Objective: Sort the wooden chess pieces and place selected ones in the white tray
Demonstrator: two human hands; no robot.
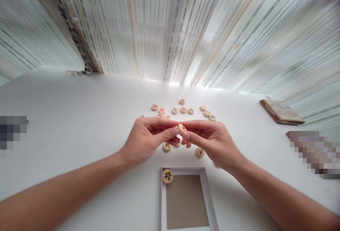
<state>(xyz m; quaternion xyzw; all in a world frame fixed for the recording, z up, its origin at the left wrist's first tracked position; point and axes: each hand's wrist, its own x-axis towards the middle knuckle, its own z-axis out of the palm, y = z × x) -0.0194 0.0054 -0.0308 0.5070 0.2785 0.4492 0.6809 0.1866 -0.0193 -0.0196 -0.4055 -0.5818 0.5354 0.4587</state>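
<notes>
Between both hands, above the table, is a round wooden Chinese chess piece [182,129] with a red character. My left hand [151,137] pinches its left side with thumb and fingers. On its right side my right hand [209,139] grips it the same way. Below the hands lie black-marked pieces, one [166,146] under the left fingers and another [200,151] beside the right hand; some others are partly hidden. Nearer to me stands a shallow open box [209,199], holding a black-marked piece [167,176] in its far left corner.
Beyond the hands several pieces lie scattered, among them a red-marked one [182,101] and a blank-faced one [203,108]. A flat printed box [282,111] rests at the far right of the white table [79,117]. Striped curtains [159,29] hang along the back edge.
</notes>
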